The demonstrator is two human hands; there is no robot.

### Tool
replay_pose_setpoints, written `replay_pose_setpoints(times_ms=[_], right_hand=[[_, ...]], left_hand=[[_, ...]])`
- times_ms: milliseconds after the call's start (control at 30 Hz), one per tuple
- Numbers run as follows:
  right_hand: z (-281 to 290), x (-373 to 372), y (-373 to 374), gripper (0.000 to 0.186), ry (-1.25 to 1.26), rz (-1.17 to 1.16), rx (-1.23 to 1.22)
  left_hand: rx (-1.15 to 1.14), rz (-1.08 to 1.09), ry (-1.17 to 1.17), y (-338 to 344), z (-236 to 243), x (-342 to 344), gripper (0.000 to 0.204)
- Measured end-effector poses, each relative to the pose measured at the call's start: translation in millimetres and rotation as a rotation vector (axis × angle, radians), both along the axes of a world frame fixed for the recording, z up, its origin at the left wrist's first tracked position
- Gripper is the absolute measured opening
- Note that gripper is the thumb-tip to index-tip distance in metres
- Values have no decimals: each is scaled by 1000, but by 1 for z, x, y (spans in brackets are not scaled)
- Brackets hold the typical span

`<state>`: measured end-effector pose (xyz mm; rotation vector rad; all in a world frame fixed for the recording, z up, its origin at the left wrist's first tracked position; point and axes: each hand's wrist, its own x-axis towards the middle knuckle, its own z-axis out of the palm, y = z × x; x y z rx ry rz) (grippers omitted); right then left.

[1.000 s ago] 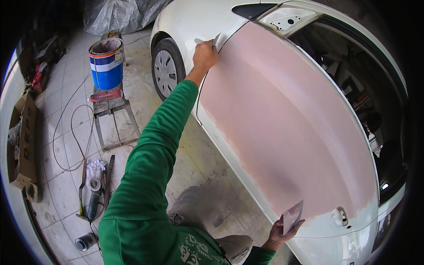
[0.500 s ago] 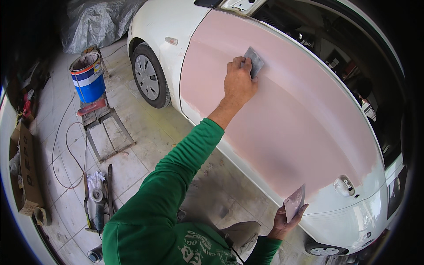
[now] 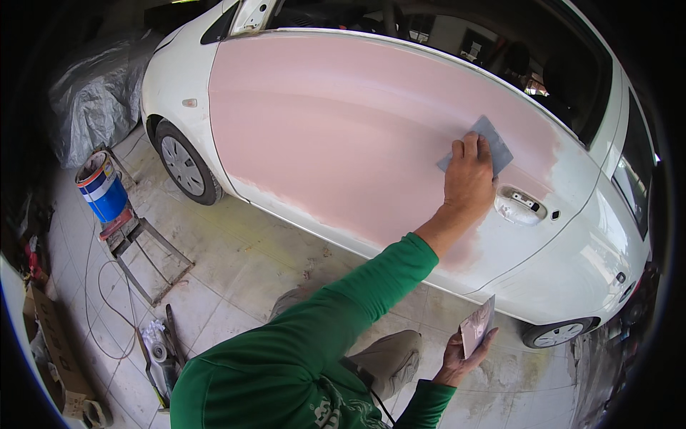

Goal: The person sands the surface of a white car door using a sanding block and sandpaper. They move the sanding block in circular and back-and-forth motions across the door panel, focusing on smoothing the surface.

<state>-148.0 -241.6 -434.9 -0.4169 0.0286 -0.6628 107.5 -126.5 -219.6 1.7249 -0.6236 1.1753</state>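
Observation:
My left hand (image 3: pixel 468 179) is closed on a flat grey filler spreader (image 3: pixel 498 149), pressed to the car door (image 3: pixel 321 136) a little above the door handle (image 3: pixel 522 206). Smooth pink filler covers most of this white door, with ragged edges along the bottom and near the handle. Lower down, off the door, my right hand (image 3: pixel 457 357) grips a thin plate (image 3: pixel 477 327) with pink filler smeared on its face. The fingers behind that plate are partly hidden.
To the left, a blue paint can (image 3: pixel 106 194) stands on a worn metal-legged stand (image 3: pixel 153 250). An angle grinder (image 3: pixel 163 357) and a cable lie on the tiled floor. A cardboard box (image 3: pixel 53 343) sits at the left edge, and silver sheeting (image 3: pixel 100 100) is bunched behind.
My left hand has swept the spreader rightward along the door, to near the handle. The view has shifted toward the rear of the car. My right hand keeps hold of its plate.

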Motion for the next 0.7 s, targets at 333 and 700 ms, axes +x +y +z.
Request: replay_pose_setpoints(times_ms=[333, 700], right_hand=[[-33, -96, -43, 45, 2, -329, 255], [-39, -86, -70, 40, -235, -177, 323]], left_hand=[[152, -253, 1, -197, 16, -82, 56], [597, -1586, 39, -110, -67, -184, 35]])
